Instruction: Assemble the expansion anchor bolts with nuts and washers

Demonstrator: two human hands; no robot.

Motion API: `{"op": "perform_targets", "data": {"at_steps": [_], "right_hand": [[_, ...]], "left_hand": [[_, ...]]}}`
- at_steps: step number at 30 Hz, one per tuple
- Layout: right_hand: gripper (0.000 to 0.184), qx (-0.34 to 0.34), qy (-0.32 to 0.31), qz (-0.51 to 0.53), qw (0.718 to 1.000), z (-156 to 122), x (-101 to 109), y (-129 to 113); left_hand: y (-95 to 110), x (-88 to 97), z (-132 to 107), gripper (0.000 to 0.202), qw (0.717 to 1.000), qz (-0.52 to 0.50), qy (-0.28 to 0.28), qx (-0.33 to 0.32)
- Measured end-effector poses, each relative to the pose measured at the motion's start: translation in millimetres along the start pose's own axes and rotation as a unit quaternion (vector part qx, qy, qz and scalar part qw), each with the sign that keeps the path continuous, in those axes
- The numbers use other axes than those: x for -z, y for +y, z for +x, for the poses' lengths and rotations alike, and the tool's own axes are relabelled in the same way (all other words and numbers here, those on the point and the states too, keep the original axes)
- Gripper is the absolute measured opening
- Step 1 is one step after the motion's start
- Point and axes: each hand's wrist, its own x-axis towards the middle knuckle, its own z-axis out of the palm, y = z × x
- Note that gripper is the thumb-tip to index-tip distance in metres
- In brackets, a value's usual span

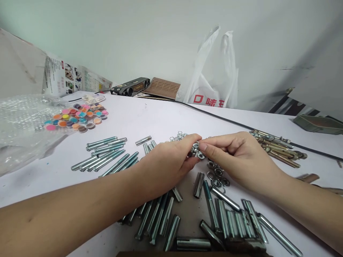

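My left hand [170,157] reaches in over the middle of the table, its fingers curled round a few small metal nuts [200,155]. My right hand [238,153] meets it from the other side, thumb and forefinger pinched on a shiny nut [195,146] at the left fingertips. Part of what the left hand holds is hidden by its own fingers. Loose nuts and washers [218,173] lie below the right hand, and more small washers [179,135] lie behind the left. A metal sleeve [198,185] lies just beneath both hands.
Bolts [107,157] lie at left, with more bolts and sleeves [238,223] in front. Brassy anchor bolts [281,150] are at right. Colourful discs [80,116] sit beside clear plastic wrap [24,125]. A white bag [214,75] stands behind a black cable [214,114].
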Motion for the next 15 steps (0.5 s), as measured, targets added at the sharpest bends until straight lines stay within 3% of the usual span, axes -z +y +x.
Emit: {"op": "perform_targets", "data": {"at_steps": [6,15], "right_hand": [[0.033,-0.04,0.012,-0.035,0.999,-1.2,-1.5,-0.1],[0.033,-0.006,0.01,-0.042,0.999,-1.3,-2.5,-8.0]], "left_hand": [[-2.6,-3.4,-0.1,0.035,1.0,0.003,0.013,-0.015],[-2.6,-2.4,0.7,0.03,1.0,0.006,0.008,-0.023]]}}
